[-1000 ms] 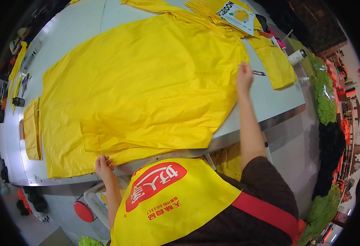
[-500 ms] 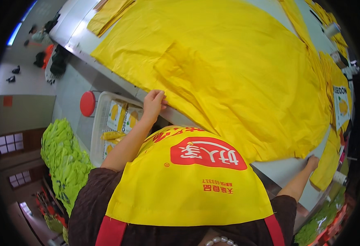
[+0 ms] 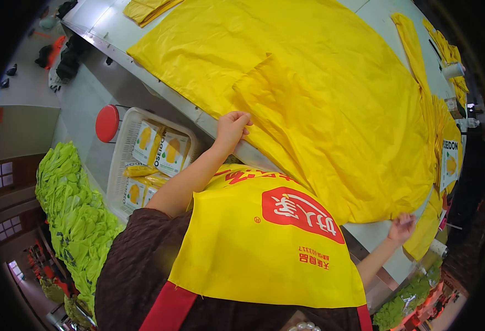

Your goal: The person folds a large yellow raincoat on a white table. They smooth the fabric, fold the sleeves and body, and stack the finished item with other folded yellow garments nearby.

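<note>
A large yellow sheet of thin, shiny, rainwear-like fabric [image 3: 336,110] covers most of the table, with a folded, sleeve-like flap [image 3: 270,88] lying on its near left part. My left hand [image 3: 233,131] is at the fabric's near left edge, thumb and fingers pinched together on it. By the near right edge, my right hand [image 3: 402,227] has its fingers curled in. Whether any fabric is inside those curled fingers is not visible. Over my front hangs a yellow apron [image 3: 242,259] with red straps.
A white basket [image 3: 122,160] of packaged yellow goods stands below the table's left edge, beside a red round-topped stool [image 3: 107,123]. Lime green material [image 3: 77,204] is heaped at left. Folded yellow pieces [image 3: 440,121], a printed pack [image 3: 450,160] and a thread spool [image 3: 452,70] lie at right.
My right hand has moved left along the near edge, its fingers now curled and facing up. My left hand stays at the fabric's edge. The whole view has shifted slightly.
</note>
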Available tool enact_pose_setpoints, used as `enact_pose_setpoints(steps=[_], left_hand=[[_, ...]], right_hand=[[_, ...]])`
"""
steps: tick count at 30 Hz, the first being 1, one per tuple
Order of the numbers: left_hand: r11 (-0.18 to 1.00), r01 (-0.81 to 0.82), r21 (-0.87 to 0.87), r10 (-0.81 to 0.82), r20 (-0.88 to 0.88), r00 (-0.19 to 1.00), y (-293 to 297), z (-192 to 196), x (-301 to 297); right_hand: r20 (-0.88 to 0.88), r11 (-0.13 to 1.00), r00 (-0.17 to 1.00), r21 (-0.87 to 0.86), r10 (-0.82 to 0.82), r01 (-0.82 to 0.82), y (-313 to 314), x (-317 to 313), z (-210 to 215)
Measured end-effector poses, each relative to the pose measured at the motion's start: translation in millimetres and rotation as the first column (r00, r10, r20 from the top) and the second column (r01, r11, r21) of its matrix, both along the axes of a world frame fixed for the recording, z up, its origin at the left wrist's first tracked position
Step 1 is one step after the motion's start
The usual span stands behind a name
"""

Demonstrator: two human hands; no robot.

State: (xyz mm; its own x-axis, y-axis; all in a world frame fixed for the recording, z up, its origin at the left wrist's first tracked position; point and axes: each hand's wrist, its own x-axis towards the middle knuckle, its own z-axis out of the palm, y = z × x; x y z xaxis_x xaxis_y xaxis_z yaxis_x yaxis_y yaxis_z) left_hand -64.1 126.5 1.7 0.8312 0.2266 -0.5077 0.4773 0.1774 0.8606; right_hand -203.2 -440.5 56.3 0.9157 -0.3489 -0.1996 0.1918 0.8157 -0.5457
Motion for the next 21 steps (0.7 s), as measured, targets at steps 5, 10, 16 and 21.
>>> enact_pose_setpoints(steps=[5,10,16,21], left_hand=[[0.998,0.024,-0.061,-0.025,-0.013,1.0,7.7,-0.8,-1.3],[0.993,-0.004,-0.114,0.005,0.007,1.0,9.9,-4.5,-2.1],[0.982,-0.005,-0.19,0.018,0.062,0.998,10.4,-13.6,-5.6],[0.969,0.021,-0.245,-0.002,0.079,0.997,13.6,-18.9,-6.5]], right_hand=[[-0.302,0.869,0.852,-0.123,0.428,-0.48,211.2,75.7,4.5],[-0.422,0.298,0.405,-0.298,0.811,-0.907,370.2,125.3,6.7],[-0.718,0.046,0.254,-0.296,0.648,-0.954,422.3,154.1,-14.0],[-0.757,0.048,0.203,-0.221,0.621,-0.974,432.1,167.7,-16.3]])
